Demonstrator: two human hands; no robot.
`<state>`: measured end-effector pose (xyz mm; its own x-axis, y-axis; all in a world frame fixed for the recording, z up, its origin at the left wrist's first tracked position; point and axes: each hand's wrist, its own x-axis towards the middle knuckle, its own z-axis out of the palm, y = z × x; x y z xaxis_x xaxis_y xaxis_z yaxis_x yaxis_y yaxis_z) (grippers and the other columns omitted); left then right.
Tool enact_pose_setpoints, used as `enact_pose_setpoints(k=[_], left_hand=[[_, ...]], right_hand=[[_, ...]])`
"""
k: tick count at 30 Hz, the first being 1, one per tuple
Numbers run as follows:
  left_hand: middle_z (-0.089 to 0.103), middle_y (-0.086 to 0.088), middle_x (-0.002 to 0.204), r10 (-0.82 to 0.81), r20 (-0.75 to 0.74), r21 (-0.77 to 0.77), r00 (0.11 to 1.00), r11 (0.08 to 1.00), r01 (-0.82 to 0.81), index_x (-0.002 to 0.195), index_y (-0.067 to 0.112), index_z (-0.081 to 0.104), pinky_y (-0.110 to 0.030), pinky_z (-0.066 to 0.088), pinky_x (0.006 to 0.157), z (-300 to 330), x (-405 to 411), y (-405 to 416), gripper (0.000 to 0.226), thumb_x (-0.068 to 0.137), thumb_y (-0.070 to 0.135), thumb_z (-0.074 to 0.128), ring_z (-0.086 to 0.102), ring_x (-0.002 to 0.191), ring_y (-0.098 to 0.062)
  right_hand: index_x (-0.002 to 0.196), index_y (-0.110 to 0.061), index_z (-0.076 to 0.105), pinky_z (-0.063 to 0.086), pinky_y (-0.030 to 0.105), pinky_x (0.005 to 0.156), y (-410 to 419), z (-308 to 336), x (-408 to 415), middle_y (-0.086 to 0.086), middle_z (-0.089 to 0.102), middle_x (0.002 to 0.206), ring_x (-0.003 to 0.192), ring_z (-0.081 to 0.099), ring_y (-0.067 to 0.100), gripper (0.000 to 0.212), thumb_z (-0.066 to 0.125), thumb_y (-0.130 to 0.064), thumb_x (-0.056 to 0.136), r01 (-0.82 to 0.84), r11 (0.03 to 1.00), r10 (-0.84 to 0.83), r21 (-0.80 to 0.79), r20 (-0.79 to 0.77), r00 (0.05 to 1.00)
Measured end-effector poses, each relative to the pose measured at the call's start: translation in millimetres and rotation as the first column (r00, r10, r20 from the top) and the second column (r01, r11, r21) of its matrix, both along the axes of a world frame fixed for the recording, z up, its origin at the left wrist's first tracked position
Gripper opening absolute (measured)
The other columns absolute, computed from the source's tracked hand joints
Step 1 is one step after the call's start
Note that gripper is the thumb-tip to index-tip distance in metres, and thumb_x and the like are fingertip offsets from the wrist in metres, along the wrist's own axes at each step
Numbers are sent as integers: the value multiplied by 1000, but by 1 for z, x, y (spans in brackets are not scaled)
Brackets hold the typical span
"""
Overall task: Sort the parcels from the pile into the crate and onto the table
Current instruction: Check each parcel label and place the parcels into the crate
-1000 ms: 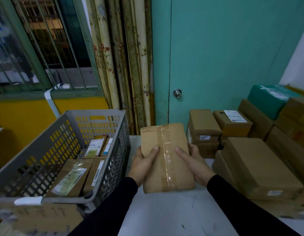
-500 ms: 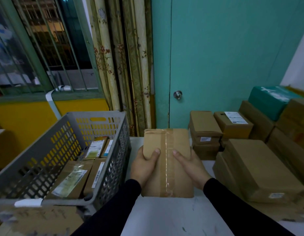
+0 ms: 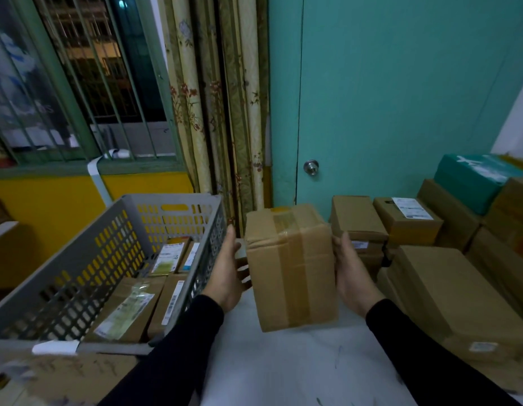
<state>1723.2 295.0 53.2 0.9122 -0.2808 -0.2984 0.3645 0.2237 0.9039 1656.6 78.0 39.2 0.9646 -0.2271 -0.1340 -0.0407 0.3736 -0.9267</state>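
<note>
- Two hands hold one parcel (image 3: pixel 291 268) above the white table (image 3: pixel 283 364), beside the crate (image 3: pixel 113 244).
- Parcel: plain brown carton, clear tape down its middle, creased near the top.
- Left hand (image 3: pixel 228 273): fingers spread, apparently touching its side.
- Right hand (image 3: pixel 349 273): fingers wrap behind it.

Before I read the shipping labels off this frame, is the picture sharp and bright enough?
Head view: dim, greenish indoor light; wide-angle bend curves the door and window bars. The held box and crate are fairly sharp, but the label print is too small to read, and the lower-left edge is smeared.
</note>
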Motion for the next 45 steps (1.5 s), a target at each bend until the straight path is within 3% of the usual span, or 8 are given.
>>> enact_pose_setpoints(k=[8,17,21,27,31,34,37,45], left_hand=[[74,-14,117,-84,-52,-145,995,986,76,135,13,57,-39,60,76,-6,-8,-3,42,97,30,63,74,100,-27],[63,-9,139,-36,117,-268,992,961,67,149,24,44,-41,59,86,-25,-5,24,61,92,13,64,64,123,-30],[60,0,143,-62,333,-59,941,995,86,153,35,39,-35,56,93,-3,1,34,75,87,19,73,62,126,-19],[37,24,155,-225,607,307,762,951,36,132,55,53,-7,35,106,49,1,55,56,91,20,69,36,140,4],[36,18,155,-73,700,316,711,923,-217,132,33,64,-14,30,109,61,-2,55,38,97,42,56,36,137,6],[50,1,147,280,453,21,846,946,-324,147,18,50,-29,45,101,56,8,56,50,99,20,64,53,129,-13],[73,-9,121,197,128,-88,972,978,-186,135,6,62,-28,57,72,52,15,65,40,98,22,63,73,94,-17],[72,-6,124,244,227,-184,943,961,-205,138,19,56,-39,55,85,63,18,97,38,102,28,57,68,113,-25]], right_hand=[[122,-31,61,50,29,92,11,4,7,-14,60,117,116,57,13,21,49,-30,106,250,916,-228,-314,104,968],[151,-23,44,42,44,111,17,22,19,0,35,148,128,46,20,93,57,-79,78,174,801,-193,-573,29,981],[125,-21,67,50,39,102,25,28,27,2,68,125,120,61,20,38,45,-45,105,136,928,-112,-347,90,990],[126,-16,64,46,64,103,10,47,35,18,70,123,119,61,41,91,37,-89,78,-93,952,137,291,-137,981],[110,-19,71,60,44,71,20,46,34,14,76,105,98,68,32,46,50,-57,96,-111,960,160,255,-181,970],[115,-14,70,62,36,65,29,39,40,12,77,100,87,72,26,37,52,-42,100,-98,968,135,232,-147,980],[125,-11,67,62,32,68,40,39,48,9,78,100,83,75,20,39,53,-39,102,-107,987,117,117,-82,990],[102,-30,70,53,24,79,94,75,74,-4,71,107,96,66,6,29,45,-43,107,209,911,-127,-356,240,962]])
